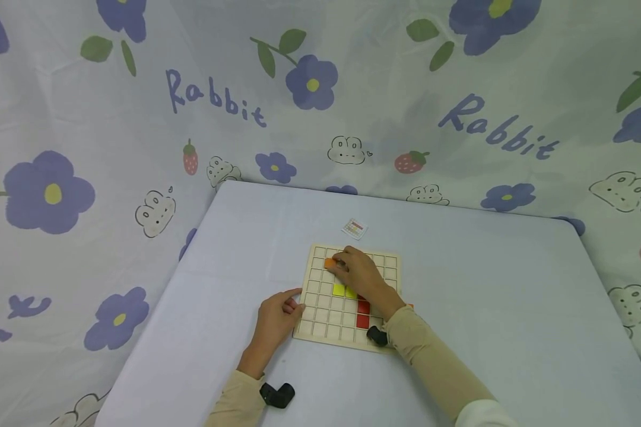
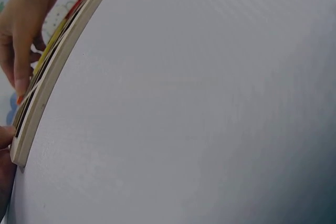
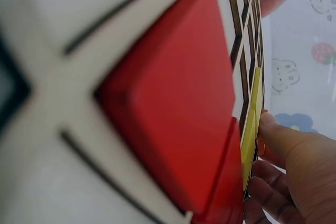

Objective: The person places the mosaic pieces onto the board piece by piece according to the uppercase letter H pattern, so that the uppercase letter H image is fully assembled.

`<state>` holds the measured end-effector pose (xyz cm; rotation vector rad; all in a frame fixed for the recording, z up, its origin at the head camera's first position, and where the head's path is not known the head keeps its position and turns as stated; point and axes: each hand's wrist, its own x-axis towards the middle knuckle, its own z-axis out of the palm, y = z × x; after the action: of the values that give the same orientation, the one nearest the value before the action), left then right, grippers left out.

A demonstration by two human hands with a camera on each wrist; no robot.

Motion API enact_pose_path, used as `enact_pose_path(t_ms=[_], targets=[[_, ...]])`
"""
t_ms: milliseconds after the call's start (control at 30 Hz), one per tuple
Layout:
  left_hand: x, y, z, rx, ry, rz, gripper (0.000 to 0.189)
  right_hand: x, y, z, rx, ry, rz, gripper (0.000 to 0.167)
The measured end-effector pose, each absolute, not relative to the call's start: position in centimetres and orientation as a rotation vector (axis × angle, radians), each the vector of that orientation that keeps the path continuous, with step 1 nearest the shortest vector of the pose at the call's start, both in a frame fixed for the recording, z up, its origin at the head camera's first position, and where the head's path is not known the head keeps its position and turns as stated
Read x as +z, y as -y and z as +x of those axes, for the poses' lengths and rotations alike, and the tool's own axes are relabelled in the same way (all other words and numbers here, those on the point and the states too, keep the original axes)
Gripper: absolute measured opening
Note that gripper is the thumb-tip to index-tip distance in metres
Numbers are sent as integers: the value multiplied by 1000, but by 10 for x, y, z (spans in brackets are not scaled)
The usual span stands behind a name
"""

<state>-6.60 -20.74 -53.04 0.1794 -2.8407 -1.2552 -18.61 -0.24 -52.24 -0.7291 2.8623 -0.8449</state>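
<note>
A pale wooden grid board (image 1: 320, 329) lies on the table, with red tiles (image 1: 363, 307) in a column and yellow tiles (image 1: 339, 290) above them, partly covered by the right hand. My right hand (image 1: 360, 273) reaches over the board and pinches an orange tile (image 1: 329, 263) at an upper-left square. In the right wrist view the thumb presses the orange tile (image 3: 264, 148), beyond the large red tile (image 3: 178, 98). At the board's left edge my left hand (image 1: 276, 317) rests with its index finger and thumb touching the rim; the left wrist view shows only some fingertips (image 2: 5, 137).
A small card (image 1: 355, 228) with a coloured grid pattern lies behind the board. Under the right forearm, a bit of orange (image 1: 410, 306) shows past the board's right edge. A white table (image 1: 502, 284) carries everything, backed by a patterned curtain (image 1: 310, 130).
</note>
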Motion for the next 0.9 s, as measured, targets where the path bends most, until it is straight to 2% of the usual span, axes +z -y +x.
enact_pose_path(t_ms=[900], targets=[[-530, 207, -65, -1264, 2828, 177, 35, -519, 1, -186, -915, -2883, -733, 34]])
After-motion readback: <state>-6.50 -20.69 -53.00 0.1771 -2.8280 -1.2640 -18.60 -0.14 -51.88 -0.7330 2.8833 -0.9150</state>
